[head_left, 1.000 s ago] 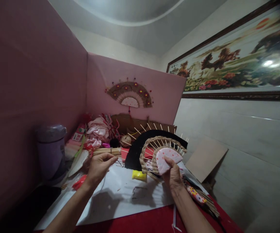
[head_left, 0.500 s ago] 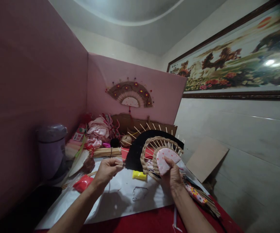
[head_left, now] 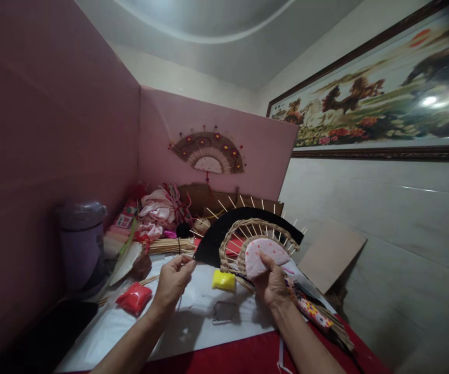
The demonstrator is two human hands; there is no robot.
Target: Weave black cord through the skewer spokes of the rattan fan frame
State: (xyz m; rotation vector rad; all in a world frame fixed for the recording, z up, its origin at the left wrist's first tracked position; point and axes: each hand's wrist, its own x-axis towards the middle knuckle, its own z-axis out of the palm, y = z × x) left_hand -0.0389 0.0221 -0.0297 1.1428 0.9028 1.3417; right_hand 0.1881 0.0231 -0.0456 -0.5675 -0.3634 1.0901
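Note:
A handmade fan (head_left: 211,244) of thin sticks, with a black outer band and braided straw-coloured cords, is held up above the table. My right hand (head_left: 273,285) grips its base, thumb pressed on the white half-round pad with orange-red dots (head_left: 269,252). At the fan's left end, my left hand (head_left: 175,280) is closed in a pinch on the black band's lower corner and the stick ends there. Stick tips stand out past the black band along the top. Below the fan lie a yellow packet (head_left: 224,280) and, further left, a red packet (head_left: 134,297).
White sheet (head_left: 204,311) over a red cloth (head_left: 224,358). Behind are a bundle of sticks (head_left: 169,245), pink cloth (head_left: 160,205) and a twine ball (head_left: 201,225). A lilac container (head_left: 82,249) stands left. A finished fan (head_left: 208,150) hangs on the pink panel.
The fan has tilted clockwise and shifted slightly, its right end lower. My left hand has turned and moved slightly right, its fingers now closer to the black band's corner.

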